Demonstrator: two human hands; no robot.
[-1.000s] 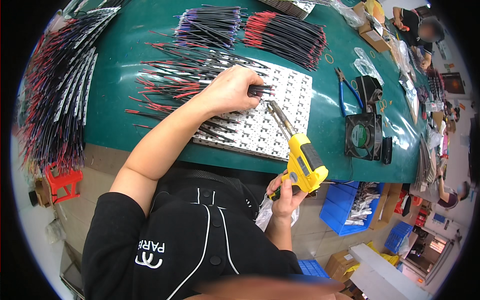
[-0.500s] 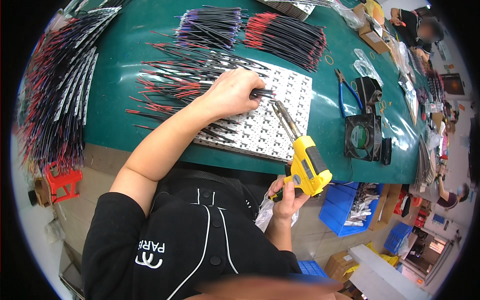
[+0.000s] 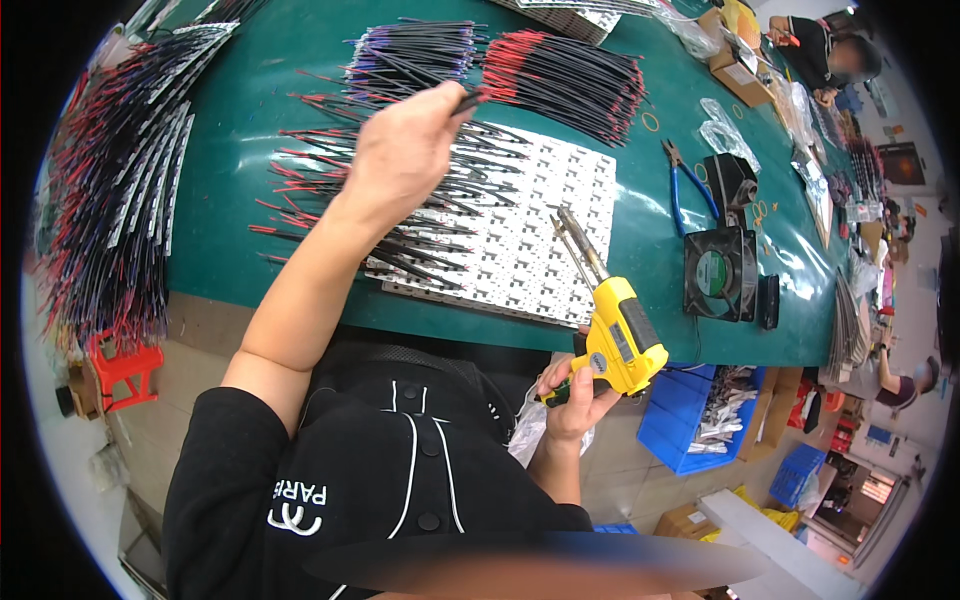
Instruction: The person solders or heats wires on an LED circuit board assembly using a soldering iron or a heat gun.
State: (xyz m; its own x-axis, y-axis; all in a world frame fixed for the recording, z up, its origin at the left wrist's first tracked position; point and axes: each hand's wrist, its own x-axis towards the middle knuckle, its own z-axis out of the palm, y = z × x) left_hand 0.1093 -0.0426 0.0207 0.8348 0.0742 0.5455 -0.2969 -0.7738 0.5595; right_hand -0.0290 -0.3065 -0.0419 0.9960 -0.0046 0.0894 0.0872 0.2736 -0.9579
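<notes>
My left hand (image 3: 405,150) reaches over the wires to the near left edge of the pile of black wires with red ends (image 3: 570,80). Its fingers are closed in a pinch on a black wire (image 3: 466,103), beside the pile's red tips. Beneath the wrist, black wires with red ends (image 3: 320,180) lie in rows across a white circuit board panel (image 3: 540,260), sticking out past its left side. My right hand (image 3: 580,400) grips a yellow soldering gun (image 3: 625,340) at the table's front edge. The gun's metal tip (image 3: 568,212) points up over the panel's right part.
Behind lies a bundle of purple-ended black wires (image 3: 415,55). Blue-handled pliers (image 3: 685,185) and a black fan (image 3: 720,275) are on the green table's right. Wired strips (image 3: 120,190) hang over its left. A blue bin (image 3: 685,420) stands below. Another person (image 3: 815,55) works far right.
My left hand has moved up and left from the panel to the red-ended wire pile. The soldering gun stays in my right hand, nearly still.
</notes>
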